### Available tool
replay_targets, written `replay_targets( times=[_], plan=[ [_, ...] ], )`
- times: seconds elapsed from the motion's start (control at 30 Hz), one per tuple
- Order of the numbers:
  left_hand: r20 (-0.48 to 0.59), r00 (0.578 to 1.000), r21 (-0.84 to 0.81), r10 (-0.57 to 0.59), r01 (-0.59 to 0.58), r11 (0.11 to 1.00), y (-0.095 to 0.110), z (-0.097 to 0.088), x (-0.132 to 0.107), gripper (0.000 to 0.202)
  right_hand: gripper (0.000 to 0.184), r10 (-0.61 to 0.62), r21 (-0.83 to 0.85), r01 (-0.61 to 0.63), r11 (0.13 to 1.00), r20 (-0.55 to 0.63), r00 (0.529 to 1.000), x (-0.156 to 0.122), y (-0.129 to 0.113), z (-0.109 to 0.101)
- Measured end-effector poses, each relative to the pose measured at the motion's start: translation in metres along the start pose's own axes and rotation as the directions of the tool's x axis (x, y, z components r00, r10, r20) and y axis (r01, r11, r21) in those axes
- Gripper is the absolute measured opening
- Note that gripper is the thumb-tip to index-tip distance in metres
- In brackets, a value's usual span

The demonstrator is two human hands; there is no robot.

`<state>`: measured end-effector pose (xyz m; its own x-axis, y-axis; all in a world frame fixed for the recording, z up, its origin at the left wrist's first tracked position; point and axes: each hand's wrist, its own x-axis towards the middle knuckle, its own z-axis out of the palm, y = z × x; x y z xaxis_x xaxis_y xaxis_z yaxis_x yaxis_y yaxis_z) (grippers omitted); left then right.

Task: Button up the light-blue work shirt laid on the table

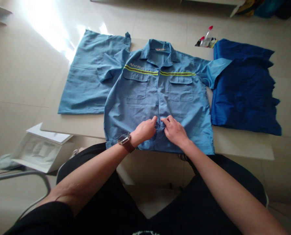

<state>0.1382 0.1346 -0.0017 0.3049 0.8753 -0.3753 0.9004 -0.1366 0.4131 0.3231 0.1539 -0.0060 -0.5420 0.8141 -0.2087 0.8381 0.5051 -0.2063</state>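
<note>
Pinching the front of a blue work shirt point(157, 88) near its bottom edge, the left hand point(143, 131) and the right hand point(174, 131) are very close together. Both hands are almost closed, with bent fingers holding the cloth by the button line. A watch with a brown strap point(124, 141) is on the left wrist. The shirt lies flat in the middle of a white table point(243, 143), with yellow stripes across its chest. A light blue cloth point(86, 75) lies partly under it on the left. A dark blue cloth point(244, 88) lies on the right, under one sleeve. Small bottles with red tops point(207, 36) lie near the top right. A white box point(42, 150) sits at the lower left.
</note>
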Motion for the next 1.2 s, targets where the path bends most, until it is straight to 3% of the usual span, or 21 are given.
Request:
replay_targets(
  times=[0.13, 0.37, 0.57, 0.7, 1.0, 1.2],
  plan=[
    [-0.005, 1.0, 0.018, -0.008, 0.008, 1.0, 0.0, 0.0, 0.001, 0.033, 0.046, -0.024, 0.014, 0.024, 1.0, 0.009, 1.0, 0.001, 0.0, 0.001],
    [0.01, 1.0, 0.012, -0.022, 0.022, 1.0, 0.001, -0.003, 0.0, 0.032, 0.029, -0.056, -0.091, 0.062, 0.994, 0.065, 0.996, 0.003, -0.007, -0.006],
    [-0.003, 0.999, -0.01, -0.037, 0.037, 0.999, 0.001, -0.002, -0.001, 0.031, 0.028, -0.112, -0.118, 0.12, 0.986, 0.07, 0.991, 0.003, -0.008, -0.01],
    [-0.012, 0.998, 0.003, -0.06, 0.06, 0.998, 0.001, -0.001, 0.0, 0.029, 0.025, -0.128, -0.06, 0.131, 0.99, 0.05, 0.991, 0.003, -0.007, -0.009],
    [-0.092, 0.993, -0.036, -0.079, 0.076, 0.996, -0.007, 0.007, 0.012, 0.021, 0.019, -0.044, 0.237, 0.084, 0.968, -0.168, 0.985, 0.006, -0.005, -0.004],
    [-0.152, 0.986, -0.115, -0.072, 0.055, 0.992, -0.006, 0.009, 0.016, 0.016, 0.018, 0.001, 0.328, 0.063, 0.942, -0.191, 0.982, 0.007, -0.005, -0.004]
  ],
)
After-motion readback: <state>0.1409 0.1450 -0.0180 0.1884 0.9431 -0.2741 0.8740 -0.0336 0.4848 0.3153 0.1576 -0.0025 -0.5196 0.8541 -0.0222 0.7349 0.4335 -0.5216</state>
